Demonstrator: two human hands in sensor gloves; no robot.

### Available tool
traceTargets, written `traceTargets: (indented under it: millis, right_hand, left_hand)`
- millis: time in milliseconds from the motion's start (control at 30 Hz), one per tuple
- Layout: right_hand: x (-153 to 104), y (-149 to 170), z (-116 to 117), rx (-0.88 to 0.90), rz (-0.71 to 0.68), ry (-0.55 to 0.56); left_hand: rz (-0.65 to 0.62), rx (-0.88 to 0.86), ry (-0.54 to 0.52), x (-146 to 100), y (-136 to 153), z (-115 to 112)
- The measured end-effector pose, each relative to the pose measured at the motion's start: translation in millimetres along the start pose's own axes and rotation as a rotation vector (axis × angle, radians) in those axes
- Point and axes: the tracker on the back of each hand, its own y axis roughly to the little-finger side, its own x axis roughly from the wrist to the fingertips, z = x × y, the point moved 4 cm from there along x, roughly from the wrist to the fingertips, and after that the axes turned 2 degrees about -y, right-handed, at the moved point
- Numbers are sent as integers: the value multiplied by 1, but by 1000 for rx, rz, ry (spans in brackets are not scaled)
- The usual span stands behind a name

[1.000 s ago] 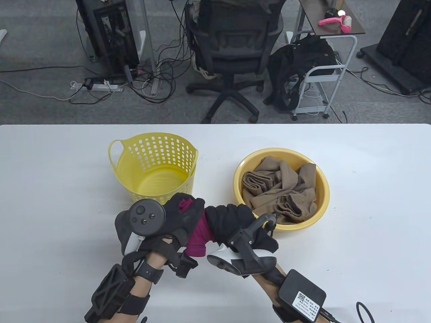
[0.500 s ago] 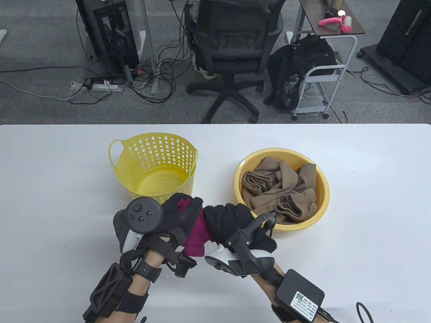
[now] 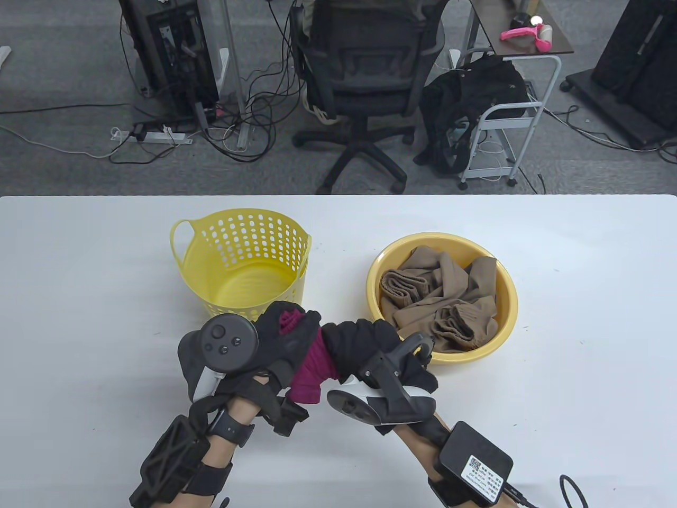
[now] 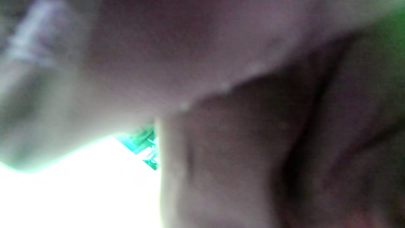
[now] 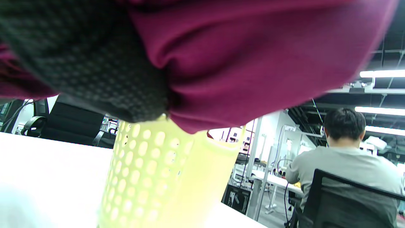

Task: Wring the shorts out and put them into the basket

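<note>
Maroon shorts (image 3: 315, 368) are bunched and twisted between both gloved hands, just in front of the yellow perforated basket (image 3: 242, 263). My left hand (image 3: 288, 330) grips one end, with a tuft of maroon cloth poking out above its fingers. My right hand (image 3: 362, 341) is wrapped round the other end. In the right wrist view the maroon shorts (image 5: 253, 53) fill the top, with a gloved finger (image 5: 85, 72) across them and the basket (image 5: 164, 177) behind. The left wrist view is a close blur of dark cloth.
A yellow basin (image 3: 502, 323) holding brown garments (image 3: 439, 299) sits to the right of the basket on the white table (image 3: 582, 264). Beyond the table's far edge stand an office chair (image 3: 365, 95) and a metal cart (image 3: 508, 116). A person (image 5: 345, 171) sits in the background.
Both hands stay clamped on the shorts. The right hand's tracker has tilted slightly, as the wrist turned a little. The basket and basin have not moved.
</note>
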Motion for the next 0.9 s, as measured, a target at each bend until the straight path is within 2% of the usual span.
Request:
traceTargets:
  millis: [400,667,900]
  right_hand:
    - [-7,28,7,328,116,-111]
    - [-15,50,23,684,212,-236]
    - [-21,56,42,985,223,-362]
  left_hand:
    - [-170,0,-33,-8,-21,-2]
    - [-324,-87,-34,-14,-37,-3]
    - [-415,-158,-10,-19,-46,-2]
